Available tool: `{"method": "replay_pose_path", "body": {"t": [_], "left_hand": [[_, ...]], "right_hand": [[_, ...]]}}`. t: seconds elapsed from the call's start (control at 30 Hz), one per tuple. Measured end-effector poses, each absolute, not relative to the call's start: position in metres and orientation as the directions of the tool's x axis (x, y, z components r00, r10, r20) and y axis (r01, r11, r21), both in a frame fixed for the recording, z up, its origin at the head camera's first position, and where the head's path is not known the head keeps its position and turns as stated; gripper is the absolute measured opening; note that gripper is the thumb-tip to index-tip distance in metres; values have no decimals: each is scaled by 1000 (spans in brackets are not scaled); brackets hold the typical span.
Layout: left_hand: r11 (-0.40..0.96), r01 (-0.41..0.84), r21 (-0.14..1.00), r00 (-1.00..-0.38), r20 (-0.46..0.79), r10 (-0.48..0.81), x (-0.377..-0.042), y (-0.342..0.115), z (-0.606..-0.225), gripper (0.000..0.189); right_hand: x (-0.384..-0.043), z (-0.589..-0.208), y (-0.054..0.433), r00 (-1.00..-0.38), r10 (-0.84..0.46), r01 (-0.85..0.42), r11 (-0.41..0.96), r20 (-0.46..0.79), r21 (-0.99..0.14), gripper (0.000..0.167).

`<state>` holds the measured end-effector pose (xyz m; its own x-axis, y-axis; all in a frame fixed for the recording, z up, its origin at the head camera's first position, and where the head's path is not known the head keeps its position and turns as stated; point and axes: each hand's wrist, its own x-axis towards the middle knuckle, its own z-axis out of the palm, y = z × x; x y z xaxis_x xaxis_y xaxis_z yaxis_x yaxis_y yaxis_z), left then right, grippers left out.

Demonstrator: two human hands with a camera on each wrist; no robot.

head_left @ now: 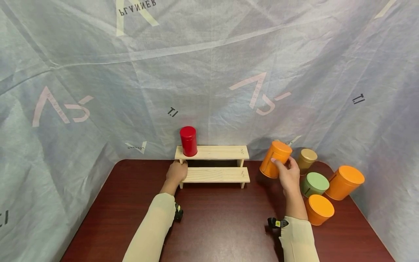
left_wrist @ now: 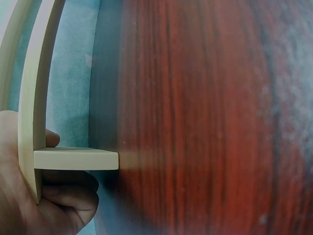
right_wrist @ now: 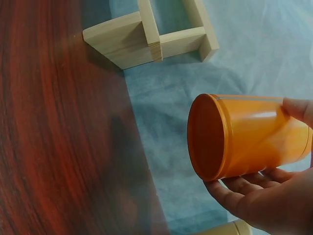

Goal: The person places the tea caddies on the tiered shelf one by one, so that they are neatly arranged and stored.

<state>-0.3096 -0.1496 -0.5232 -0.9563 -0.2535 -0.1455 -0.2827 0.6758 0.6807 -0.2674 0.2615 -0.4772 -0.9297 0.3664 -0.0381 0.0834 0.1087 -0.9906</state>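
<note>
A two-step wooden shelf (head_left: 214, 175) stands at the back of the table, and my left hand (head_left: 177, 172) grips its left end. In the left wrist view, the fingers (left_wrist: 73, 198) curl around the shelf's end beside a crosspiece. A red canister (head_left: 188, 142) stands upright on the upper step, at its left end. To the right of the shelf, my right hand (head_left: 289, 176) holds a tall orange canister (head_left: 275, 160) around its side. That canister is tilted and raised off the table; its base (right_wrist: 206, 137) faces the shelf in the right wrist view.
At the table's right stand a gold canister (head_left: 306, 160), a low green canister (head_left: 315, 184), a large orange canister (head_left: 346, 182) and a low orange canister (head_left: 319, 210). Grey sheeting (head_left: 209, 72) hangs close behind the dark red-brown table (head_left: 222, 225).
</note>
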Motion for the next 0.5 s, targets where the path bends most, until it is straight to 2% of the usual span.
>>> {"method": "replay_pose_path", "body": {"t": [0.5], "left_hand": [[668, -270, 694, -959, -130, -252, -308, -150, -523, 60]], "right_hand": [[-259, -463, 248, -935, 354, 12, 121, 31, -993, 63]]}}
